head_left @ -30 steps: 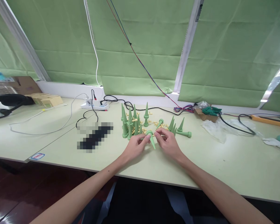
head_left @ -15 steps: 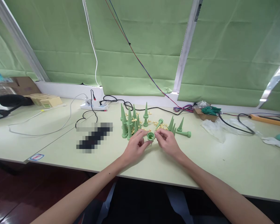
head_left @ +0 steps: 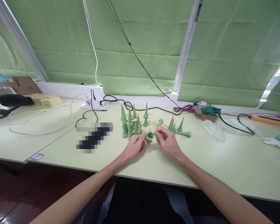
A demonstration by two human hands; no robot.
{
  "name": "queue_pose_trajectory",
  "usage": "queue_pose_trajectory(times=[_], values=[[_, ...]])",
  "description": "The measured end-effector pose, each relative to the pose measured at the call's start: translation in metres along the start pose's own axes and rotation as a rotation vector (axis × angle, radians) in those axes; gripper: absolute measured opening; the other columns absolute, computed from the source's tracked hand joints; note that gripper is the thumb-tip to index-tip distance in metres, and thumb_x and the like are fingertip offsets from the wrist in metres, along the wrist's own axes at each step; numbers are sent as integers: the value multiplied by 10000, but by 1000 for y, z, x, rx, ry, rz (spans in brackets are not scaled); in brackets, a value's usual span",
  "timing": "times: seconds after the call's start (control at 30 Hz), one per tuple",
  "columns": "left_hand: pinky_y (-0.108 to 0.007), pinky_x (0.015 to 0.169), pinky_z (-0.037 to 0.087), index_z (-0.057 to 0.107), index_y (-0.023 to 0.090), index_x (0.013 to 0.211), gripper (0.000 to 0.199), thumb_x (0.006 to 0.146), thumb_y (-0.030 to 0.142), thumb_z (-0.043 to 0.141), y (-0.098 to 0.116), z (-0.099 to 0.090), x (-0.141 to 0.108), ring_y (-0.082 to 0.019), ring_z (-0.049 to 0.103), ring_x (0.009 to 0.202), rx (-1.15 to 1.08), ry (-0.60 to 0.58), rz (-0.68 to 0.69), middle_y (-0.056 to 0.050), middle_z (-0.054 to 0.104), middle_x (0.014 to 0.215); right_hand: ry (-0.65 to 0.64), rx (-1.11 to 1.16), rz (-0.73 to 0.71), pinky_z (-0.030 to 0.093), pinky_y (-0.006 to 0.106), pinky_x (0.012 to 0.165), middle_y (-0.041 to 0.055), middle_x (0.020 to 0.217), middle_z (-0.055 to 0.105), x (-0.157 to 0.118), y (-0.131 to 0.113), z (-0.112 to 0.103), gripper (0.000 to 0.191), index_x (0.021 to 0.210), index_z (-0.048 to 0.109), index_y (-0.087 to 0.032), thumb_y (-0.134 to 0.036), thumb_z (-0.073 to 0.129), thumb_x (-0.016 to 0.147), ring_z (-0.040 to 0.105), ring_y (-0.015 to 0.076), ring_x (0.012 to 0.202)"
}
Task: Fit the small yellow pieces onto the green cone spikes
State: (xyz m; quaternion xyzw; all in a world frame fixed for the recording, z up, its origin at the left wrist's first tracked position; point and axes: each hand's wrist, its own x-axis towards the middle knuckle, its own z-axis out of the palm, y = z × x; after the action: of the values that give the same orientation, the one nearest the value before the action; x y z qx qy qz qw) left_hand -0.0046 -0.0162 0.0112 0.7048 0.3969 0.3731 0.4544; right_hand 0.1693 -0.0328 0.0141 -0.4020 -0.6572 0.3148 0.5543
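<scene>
Between my two hands is a green plastic cone-shaped part (head_left: 150, 135), its round hollow end turned toward me. My left hand (head_left: 136, 145) grips it from the left, thumb on top and fingers underneath. At its right rim, my right hand (head_left: 166, 140) has thumb and fingertips pinched together; whatever is in that pinch is too small to make out. Just beyond my left hand stand several green spikes (head_left: 129, 119) with small yellow pieces (head_left: 134, 120) on or among them. Another green spike (head_left: 184, 133) lies on its side beyond my right hand, near pointed cones (head_left: 180, 125).
A white power strip (head_left: 94, 105) and black cables lie along the back of the pale table (head_left: 200, 161). At right are a small cardboard box (head_left: 204, 115) and clear plastic bags (head_left: 214, 130). Black headphones (head_left: 10, 101) and yellow boxes (head_left: 49, 101) are at left.
My left hand has shifted its hold, the thumb moving up along the side of the green part. The part's open end has tilted slightly. My right hand stays nearly still.
</scene>
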Motion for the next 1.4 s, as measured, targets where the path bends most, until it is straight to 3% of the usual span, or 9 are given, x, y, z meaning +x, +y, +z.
queue_pose_trajectory(times=[0.23,0.43,0.53,0.63,0.93,1.03,1.1,1.23,1.4], values=[[-241,469,316,459,170,590,542,961,550,349,2,0,-3,-94,390,412,5,-32,50,30,426,426,-39,-51,-18,318,250,486,-21,638,465,-2,1,0,237,776,549,-190,-380,523,916,388,105,516],[-246,537,389,533,165,718,396,959,461,426,2,0,-3,-108,455,545,158,15,224,10,499,638,-11,-116,-25,302,251,486,-23,613,460,1,2,-2,259,741,542,-186,-390,527,900,375,104,512],[-240,537,406,619,171,916,302,942,437,477,-1,-1,-1,-108,490,617,204,21,266,-29,556,862,4,-139,-15,304,251,491,-18,607,471,2,2,-3,270,731,551,-180,-395,527,892,383,106,517],[-229,529,413,598,198,1118,319,924,437,518,-7,0,0,-109,520,667,189,29,281,-58,536,1022,9,-136,6,307,250,490,-14,597,475,2,3,-3,285,710,549,-176,-405,532,880,389,108,516],[-215,517,408,568,223,1174,317,925,411,513,-6,2,-2,-68,474,600,215,79,270,-75,504,1153,13,-58,70,289,246,459,-29,533,431,4,2,0,342,653,503,-189,-461,549,854,361,104,478],[-209,521,398,544,205,1086,297,907,441,535,-3,2,-2,-75,485,594,168,158,224,-53,566,1079,53,-45,63,293,243,457,-36,535,422,3,1,0,340,681,512,-188,-470,546,867,355,101,474],[-211,516,370,566,179,934,306,924,475,491,-1,1,-2,-79,465,555,158,171,177,-20,597,883,75,-55,45,297,242,463,-35,556,431,2,0,0,318,722,535,-184,-458,541,883,360,100,483],[-244,509,320,610,143,664,571,961,547,337,1,-1,-2,-102,401,467,155,83,86,18,446,503,52,-85,-1,304,243,483,-30,605,448,0,-1,0,276,773,552,-185,-419,518,916,377,102,512],[-250,498,290,664,129,684,626,946,588,328,-2,-2,-2,-100,358,418,98,4,12,34,387,423,-14,-96,-32,306,250,488,-33,610,432,-2,-1,1,275,773,535,-196,-414,495,936,368,106,512]])
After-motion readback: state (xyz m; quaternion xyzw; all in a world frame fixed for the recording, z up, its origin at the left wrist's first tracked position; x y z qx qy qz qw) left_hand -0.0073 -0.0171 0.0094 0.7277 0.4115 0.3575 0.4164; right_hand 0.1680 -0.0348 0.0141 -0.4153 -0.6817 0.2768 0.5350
